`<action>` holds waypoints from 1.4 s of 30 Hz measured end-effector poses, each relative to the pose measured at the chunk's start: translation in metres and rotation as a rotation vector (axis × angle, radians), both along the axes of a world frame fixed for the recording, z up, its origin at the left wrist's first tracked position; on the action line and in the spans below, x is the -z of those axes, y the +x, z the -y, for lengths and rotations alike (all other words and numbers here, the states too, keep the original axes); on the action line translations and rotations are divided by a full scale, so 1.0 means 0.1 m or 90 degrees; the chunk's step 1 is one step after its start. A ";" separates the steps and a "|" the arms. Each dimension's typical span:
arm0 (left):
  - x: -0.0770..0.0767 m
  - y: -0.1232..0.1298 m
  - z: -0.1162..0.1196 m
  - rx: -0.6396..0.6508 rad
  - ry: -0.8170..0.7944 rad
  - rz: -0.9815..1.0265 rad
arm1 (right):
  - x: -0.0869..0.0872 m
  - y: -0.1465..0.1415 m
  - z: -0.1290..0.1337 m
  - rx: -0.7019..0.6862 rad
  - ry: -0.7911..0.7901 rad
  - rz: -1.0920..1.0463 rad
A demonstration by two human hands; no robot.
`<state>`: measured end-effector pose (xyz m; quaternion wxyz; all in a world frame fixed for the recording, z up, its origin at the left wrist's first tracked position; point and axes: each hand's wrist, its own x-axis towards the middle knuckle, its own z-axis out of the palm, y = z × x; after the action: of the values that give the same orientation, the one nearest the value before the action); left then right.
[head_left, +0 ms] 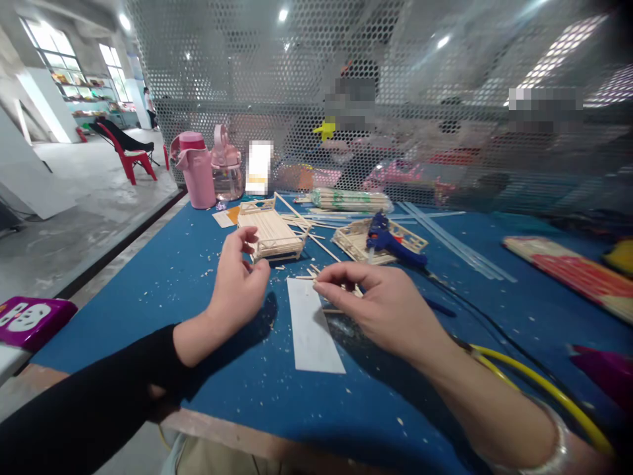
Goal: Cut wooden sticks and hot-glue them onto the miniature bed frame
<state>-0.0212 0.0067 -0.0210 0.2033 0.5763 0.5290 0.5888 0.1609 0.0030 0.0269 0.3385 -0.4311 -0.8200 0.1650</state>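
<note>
My left hand [241, 280] is open, fingers curved and apart from the thumb, in front of a small bed-like model [271, 231] made of thin wooden sticks. Whether it touches the model I cannot tell. My right hand [378, 300] is closed in a pinch over the top of a white paper strip [316, 330]. What lies between its fingertips is too small to make out; short wooden sticks are close by. Behind the right hand, a blue glue gun [395, 245] rests on a second stick model [349, 241].
Sticks and clear glue rods [455, 244] lie across the blue table [198, 297]. A bagged stick bundle [351, 199], pink flask [198, 173] and pink bottle [227, 171] stand or lie by the perforated screen [287, 86]. A yellow cable [534, 379] is at right, a purple power strip [34, 322] at left.
</note>
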 end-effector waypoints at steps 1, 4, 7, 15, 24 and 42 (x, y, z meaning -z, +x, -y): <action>0.01 -0.03 -0.04 -0.018 -0.022 -0.046 | 0.03 0.00 -0.01 0.006 -0.009 -0.016; 0.05 -0.13 -0.17 -0.007 -0.083 -0.189 | 0.13 0.01 -0.04 0.022 -0.014 -0.039; 0.07 -0.22 -0.31 0.009 -0.049 -0.257 | 0.20 0.02 -0.06 0.029 -0.007 -0.042; 0.07 -0.28 -0.46 0.121 -0.071 -0.183 | 0.24 0.07 -0.11 0.043 0.111 -0.020; -0.13 0.00 0.06 0.245 -0.063 0.033 | 0.17 0.05 0.07 0.066 0.364 -0.016; -0.17 0.13 0.14 0.333 -0.118 0.192 | 0.10 -0.11 0.06 0.168 0.470 0.026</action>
<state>-0.0085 -0.0070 -0.0036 0.4755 0.5780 0.3786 0.5445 0.1497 -0.0026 0.0166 0.4724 -0.3854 -0.7683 -0.1948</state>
